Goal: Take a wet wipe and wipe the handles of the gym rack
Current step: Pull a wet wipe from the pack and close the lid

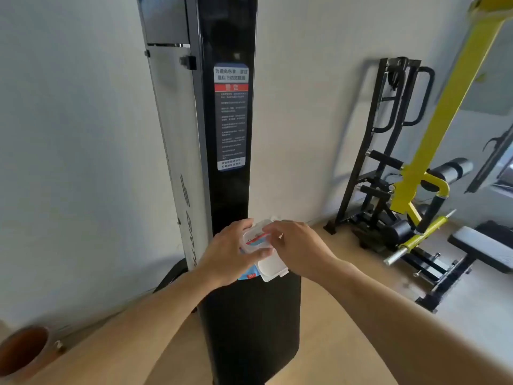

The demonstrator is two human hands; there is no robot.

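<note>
Terracotta-coloured pot (23,350) sits on the floor, well left of the black column (227,134), near the wall. One pot counted.

Black column stands upright at centre, one warning label (230,118) on its face. A pale panel (177,151) adjoins the column's left side.

Directly in front of the column's lower part: left hand (226,254) grips one wet wipe pack (258,245) from the left, fingers curled round its edge. Pack lid (273,266) is flipped open, hanging toward the viewer. Right hand (295,245) is at the pack's opening, fingertips pinching there; whether a sheet is already caught between them cannot be told, since the fingers cover the spot. Two hands, one pack.

Step in hand, by judgement: extracting a wipe; no handle wiped yet. Next move calls for a steady pull with the right grip while the left holds the pack firm, then closing the lid.

Right of the column, against the wall: one black rack (388,140) with two looped handles (416,98) at its top, likely the wiping target. Farther right, one yellow machine arm (444,112) and one padded bench (483,251).
</note>
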